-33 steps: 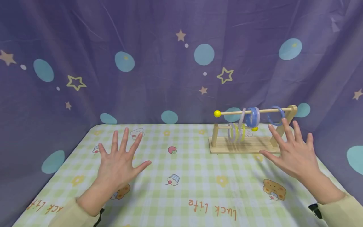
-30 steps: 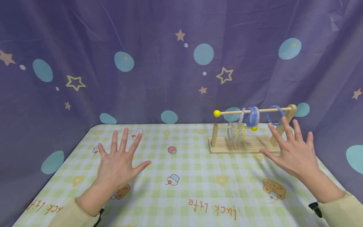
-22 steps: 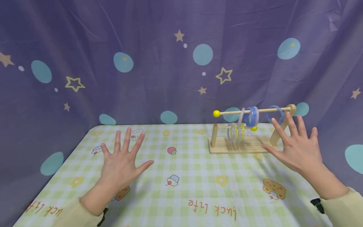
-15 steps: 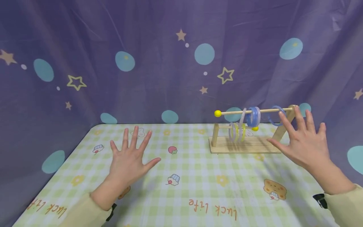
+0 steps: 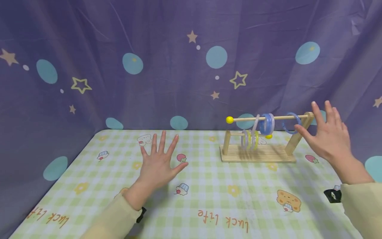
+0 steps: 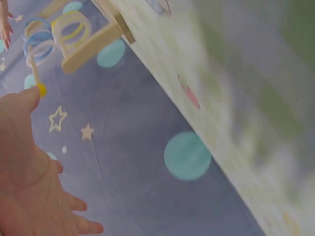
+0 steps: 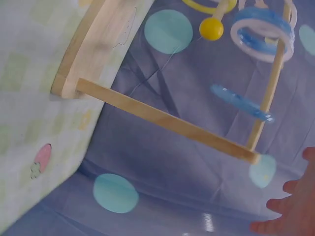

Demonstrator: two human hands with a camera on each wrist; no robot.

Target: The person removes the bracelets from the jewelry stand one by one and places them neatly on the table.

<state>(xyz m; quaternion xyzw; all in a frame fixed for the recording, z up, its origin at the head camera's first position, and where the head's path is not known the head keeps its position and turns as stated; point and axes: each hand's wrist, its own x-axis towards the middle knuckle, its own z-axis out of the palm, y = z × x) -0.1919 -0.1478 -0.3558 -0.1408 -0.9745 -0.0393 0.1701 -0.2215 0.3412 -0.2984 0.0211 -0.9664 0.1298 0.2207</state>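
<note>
A wooden bangle stand (image 5: 259, 153) with two rods stands at the back right of the table. Its upper rod (image 5: 280, 117) ends in a yellow ball and carries several blue and pale lilac bangles (image 5: 265, 124); one blue bangle (image 5: 290, 123) hangs apart near the right post. Pale and yellow bangles (image 5: 249, 139) hang on the lower rod. My right hand (image 5: 331, 137), fingers spread and holding nothing, is beside the stand's right post, its thumb close to the lone blue bangle in the head view. My left hand (image 5: 158, 167) hovers over the table's left-middle, fingers spread, holding nothing.
A green-and-white checked tablecloth (image 5: 209, 205) with printed cartoons and lettering covers the table. Purple curtains (image 5: 167, 83) with stars and teal dots close off the back and both sides, near the stand and right hand.
My left hand has moved right toward the table's middle. My right hand has moved right and up, away from in front of the stand's right end. The stand and bangles stay put.
</note>
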